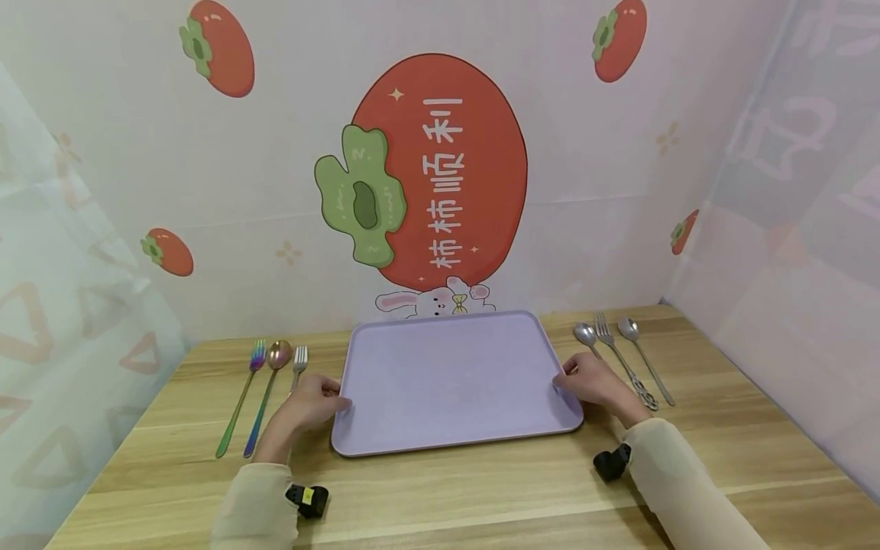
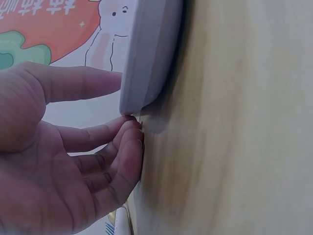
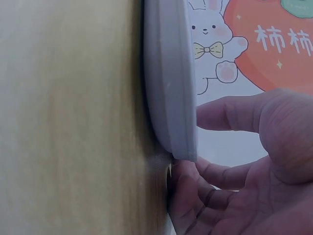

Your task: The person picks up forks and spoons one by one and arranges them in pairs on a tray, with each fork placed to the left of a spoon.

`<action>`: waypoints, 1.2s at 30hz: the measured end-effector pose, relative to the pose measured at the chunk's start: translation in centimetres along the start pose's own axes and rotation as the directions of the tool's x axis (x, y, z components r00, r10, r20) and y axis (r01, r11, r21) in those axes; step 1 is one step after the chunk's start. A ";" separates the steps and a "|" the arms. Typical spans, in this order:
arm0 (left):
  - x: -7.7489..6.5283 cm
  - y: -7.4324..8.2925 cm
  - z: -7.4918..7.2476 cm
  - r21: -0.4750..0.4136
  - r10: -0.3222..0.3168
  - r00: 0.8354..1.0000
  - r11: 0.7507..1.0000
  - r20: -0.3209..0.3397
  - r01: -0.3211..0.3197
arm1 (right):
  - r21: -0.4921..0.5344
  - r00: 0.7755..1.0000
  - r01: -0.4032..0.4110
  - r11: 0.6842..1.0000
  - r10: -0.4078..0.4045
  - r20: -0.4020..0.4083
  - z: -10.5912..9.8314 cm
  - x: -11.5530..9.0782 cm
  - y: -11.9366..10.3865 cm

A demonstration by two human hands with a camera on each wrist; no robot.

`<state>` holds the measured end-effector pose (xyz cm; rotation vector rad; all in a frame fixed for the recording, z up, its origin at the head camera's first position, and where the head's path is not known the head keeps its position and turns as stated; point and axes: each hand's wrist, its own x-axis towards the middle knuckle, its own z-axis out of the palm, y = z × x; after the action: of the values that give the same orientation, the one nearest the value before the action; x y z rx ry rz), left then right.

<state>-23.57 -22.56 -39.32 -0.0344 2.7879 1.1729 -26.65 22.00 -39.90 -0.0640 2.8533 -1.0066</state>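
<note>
A pale purple rectangular tray (image 1: 450, 382) lies on the wooden table between the two hands. My left hand (image 1: 309, 403) grips its left edge, the thumb over the rim and the other fingers curled at the side. On the opposite edge, my right hand (image 1: 596, 380) pinches the tray in the same way. The left wrist view shows the thumb (image 2: 80, 83) against the tray's top side and the fingertips tucked by its lower rim. In the right wrist view the tray (image 3: 171, 73) sits close to the tabletop, and the fingertips are partly hidden at its rim.
Left of the tray lie a rainbow-coloured fork (image 1: 242, 401), a matching spoon (image 1: 278, 355) and a small silver fork (image 1: 300, 359), partly behind the left hand. To the right are a silver spoon (image 1: 586, 334), an ornate fork (image 1: 615, 351) and another spoon (image 1: 629, 330). A printed backdrop (image 1: 275, 153) stands behind the table (image 1: 440, 496).
</note>
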 end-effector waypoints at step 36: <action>0.0 0.0 0.3 0.022 -0.012 1.000 1.000 -0.004 0.012 | -0.061 1.000 -0.026 0.998 0.026 -0.008 0.1 0.0 -0.1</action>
<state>-23.49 -22.33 -39.52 -0.0518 2.7995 1.1404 -26.63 21.82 -39.93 -0.0288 2.8839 -0.9162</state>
